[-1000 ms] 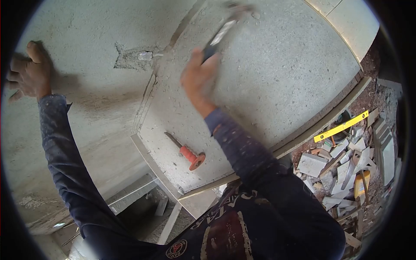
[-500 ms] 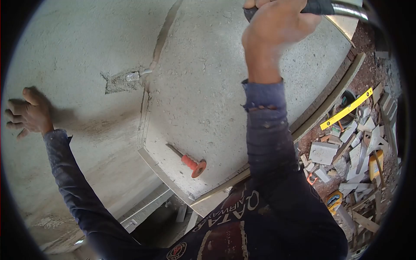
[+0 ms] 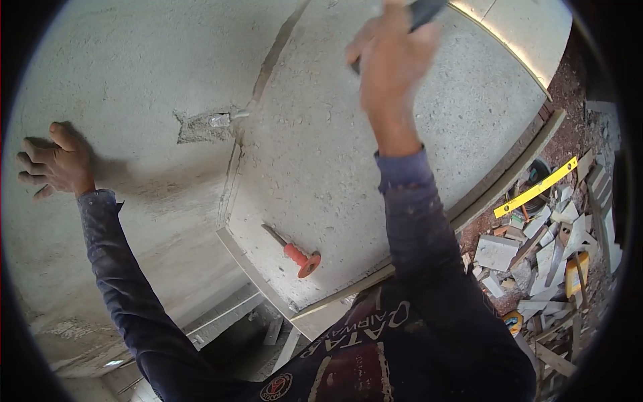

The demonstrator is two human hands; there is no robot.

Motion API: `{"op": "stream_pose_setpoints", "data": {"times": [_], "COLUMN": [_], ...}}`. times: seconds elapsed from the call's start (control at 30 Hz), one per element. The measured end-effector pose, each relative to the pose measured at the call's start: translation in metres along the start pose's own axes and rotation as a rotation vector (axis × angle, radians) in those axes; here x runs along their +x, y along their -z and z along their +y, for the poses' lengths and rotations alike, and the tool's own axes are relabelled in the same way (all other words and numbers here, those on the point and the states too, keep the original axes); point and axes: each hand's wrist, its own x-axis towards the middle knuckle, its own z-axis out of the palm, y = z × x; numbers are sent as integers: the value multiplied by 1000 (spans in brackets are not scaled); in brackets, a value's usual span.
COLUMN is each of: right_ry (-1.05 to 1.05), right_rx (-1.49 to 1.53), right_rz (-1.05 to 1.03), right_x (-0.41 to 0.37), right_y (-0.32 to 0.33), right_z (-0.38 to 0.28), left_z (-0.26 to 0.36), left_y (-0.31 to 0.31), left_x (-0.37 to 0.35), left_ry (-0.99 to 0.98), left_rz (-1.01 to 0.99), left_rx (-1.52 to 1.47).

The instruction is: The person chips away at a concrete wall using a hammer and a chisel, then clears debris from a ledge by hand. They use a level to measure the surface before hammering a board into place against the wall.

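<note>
My right hand is clenched round a dark tool handle, raised by the slab's top edge; the metal stub in the chipped patch lies down-left of it, its long axis running left-right; my left hand rests spread, empty, on the concrete wall.

Tool handle: dark grip, blurred, its lower end closed in my right hand and the rest slanting up and right out of view; the head is not visible. It is held well above and to the right of the chipped recess. Rough grey wall: my left hand presses on it, well left of that recess.
</note>
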Motion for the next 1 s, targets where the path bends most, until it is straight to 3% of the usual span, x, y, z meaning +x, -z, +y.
{"op": "stream_pose_setpoints", "data": {"times": [0.03,0.1,0.13,0.17,0.2,0.27,0.3,0.37,0.43,0.47,0.5,0.53,0.6,0.63,0.67,0.7,0.73,0.77,0.87,0.93,0.97,1.0], "right_ry": [-6,189,261,-80,-692,-1128,-1143,-803,-610,-396,-150,-147,190,56,343,360,-516,-1067,-965,-781,-587,-412], "right_rx": [0,-24,-534,-969,-727,-603,-610,-638,-450,-274,-228,-228,119,81,-545,-938,-822,-507,-740,-635,-574,-146], "right_rz": [-6,311,286,-165,-537,-774,-773,-496,-296,-176,-107,-109,131,272,297,16,-504,-704,-605,-337,-136,-132], "right_x": [-1,-28,-76,-123,-142,-131,-126,-109,-59,-36,-13,-2,4,-29,-66,-118,-154,-142,-148,-100,-77,-49], "right_y": [-7,-25,-27,-10,5,6,12,19,17,14,13,6,-15,-30,-23,-8,6,6,10,6,0,6], "right_z": [15,73,105,121,149,96,85,70,19,0,-4,2,12,35,111,142,169,121,96,49,36,20], "left_z": [1,3,-1,-4,-2,1,1,1,0,0,0,0,-5,-5,0,3,5,4,-5,-4,-4,-5], "left_y": [-1,2,4,3,0,-1,1,1,1,1,0,-4,-4,-2,1,3,2,3,3,-4,-4,-4], "left_x": [-1,0,-1,-2,1,7,2,0,0,1,2,1,1,2,1,1,1,0,0,2,1,1], "left_ry": [2,8,8,6,14,13,11,2,-2,-2,2,4,-12,-14,10,38,45,42,29,23,21,19], "left_rz": [-4,-5,-6,-16,-9,9,-7,-13,-18,-22,-12,-10,-1,6,-16,-32,-14,-12,-11,-4,3,16], "left_rx": [7,-28,-18,-9,-7,-7,0,-10,-13,-14,-14,-13,-18,-8,-7,-11,-18,-21,-21,-36,-38,-37]}}
